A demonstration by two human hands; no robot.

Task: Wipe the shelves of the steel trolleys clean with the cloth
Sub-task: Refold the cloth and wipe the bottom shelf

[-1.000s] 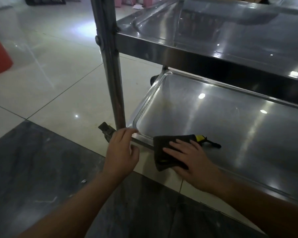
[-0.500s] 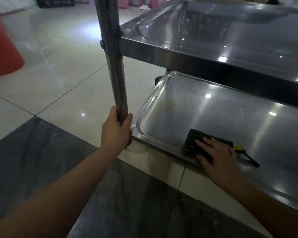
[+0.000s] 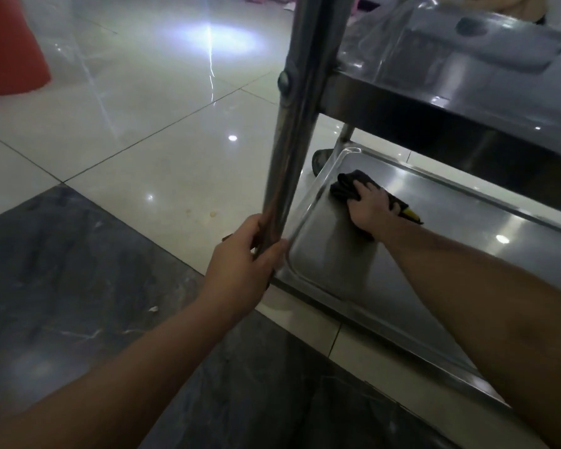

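Steel lower shelf, cloth near far rim — right hand flat.

— Where's the left hand?

— Low on the upright steel post, fingers and thumb curled round it. The bare left forearm runs back toward the lower left corner.

— And the right hand?

— Stretched well forward, palm down, fingers spread flat and pressing on the dark cloth. Its wrist is straight, and the bare right forearm reaches in from the lower right edge.

— Do the hands touch?

— No, they're apart, the right one farther out than the left.
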